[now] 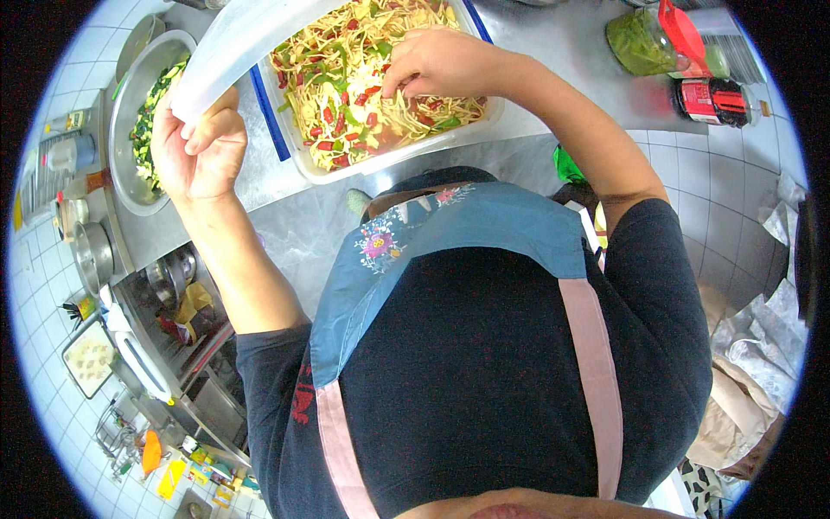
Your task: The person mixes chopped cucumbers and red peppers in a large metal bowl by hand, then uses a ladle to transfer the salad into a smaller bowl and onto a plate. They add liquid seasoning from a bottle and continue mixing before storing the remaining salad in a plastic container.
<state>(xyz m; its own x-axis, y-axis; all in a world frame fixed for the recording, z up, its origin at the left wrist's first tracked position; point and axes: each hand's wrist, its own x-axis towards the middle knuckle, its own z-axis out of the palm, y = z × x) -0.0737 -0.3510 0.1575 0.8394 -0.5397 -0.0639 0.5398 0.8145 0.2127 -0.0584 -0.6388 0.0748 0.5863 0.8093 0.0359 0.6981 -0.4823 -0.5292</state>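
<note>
A rectangular plastic tub (311, 170) on the steel counter holds a mix of pale shreds, yellowish slices, green pepper pieces and red chilli pieces (371, 119). My right hand (436, 63) reaches in over the mix, fingers bent down; whether it pinches any food cannot be told. Left of the tub, my left hand (206, 141) grips the end of a translucent white plastic piece (243, 45), which slants up to the right past the top of the view. Blue strips (269, 113) show at both sides of the tub.
A steel bowl (122, 162) of chopped greens stands left of my left hand. On the right part of the counter are a jar of green contents (632, 47) with a red lid and a dark bottle (713, 102) lying sideways in view. A steel pot (94, 257) is farther left.
</note>
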